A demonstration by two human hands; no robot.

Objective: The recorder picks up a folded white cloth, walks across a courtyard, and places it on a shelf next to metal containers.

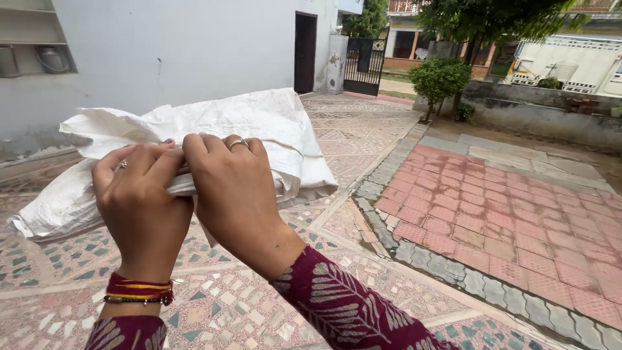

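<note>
A white woven sack (259,126), crumpled and partly folded, is held up at chest height in front of me. My left hand (139,207) grips its bunched near edge, with a ring on one finger and red and beaded bands at the wrist. Right beside it, touching, my right hand (236,194) clutches the same bunched edge, a ring showing on one finger. Both arms wear maroon sleeves with a pale leaf print. The sack's left end (52,210) droops lower than the rest.
Below lies a courtyard floor of broken-tile mosaic (214,304). To the right a grey stone border (453,272) edges red brick paving (518,207). A white wall (188,52) with a dark doorway (305,52) stands behind, a black gate (364,61) and a small tree (439,81) beyond.
</note>
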